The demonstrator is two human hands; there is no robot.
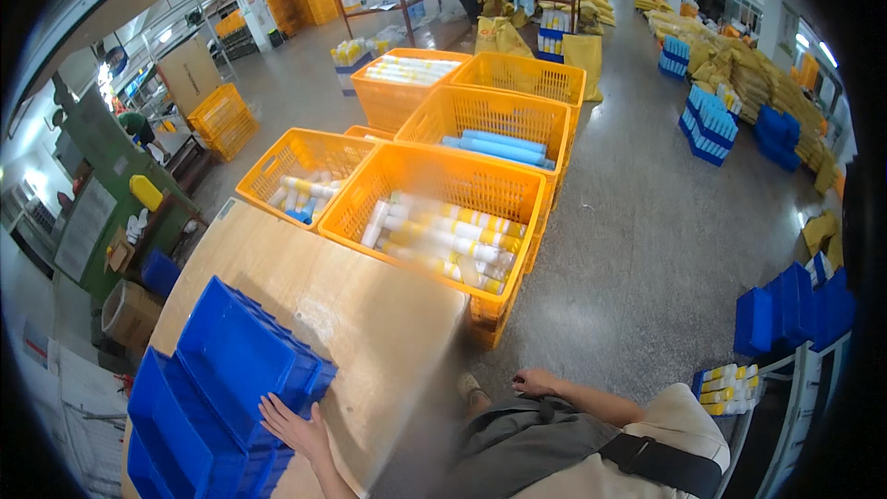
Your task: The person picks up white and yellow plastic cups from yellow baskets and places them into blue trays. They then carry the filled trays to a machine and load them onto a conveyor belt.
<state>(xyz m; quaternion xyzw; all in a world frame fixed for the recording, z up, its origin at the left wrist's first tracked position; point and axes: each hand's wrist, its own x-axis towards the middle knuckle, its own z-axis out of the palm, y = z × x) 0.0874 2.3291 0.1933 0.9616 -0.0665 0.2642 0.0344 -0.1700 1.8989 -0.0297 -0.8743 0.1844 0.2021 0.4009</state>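
My left hand (pixel 294 427) rests against the side of the stacked blue plastic bins (pixel 242 342), fingers stretched out and spread, gripping nothing. Those bins stand on the left part of a light wooden table (pixel 356 314), and the inside of the upper one looks bare. In front of my body, beside the dark grey apron (pixel 517 448), my right hand (pixel 534 382) hangs with its fingers curled in; nothing shows in it. Beyond the table's far edge, a yellow crate (pixel 430 180) holds several white-and-yellow tubes (pixel 453 236) lying in a loose pile.
More yellow crates stand behind; one holds blue rolls (pixel 504 146), another white tubes (pixel 411 69). Grey floor (pixel 637 222) runs along the right. Blue bins (pixel 785 310) and a rack (pixel 808 388) stand at the right edge. Yellow sacks (pixel 739 74) are piled farther back.
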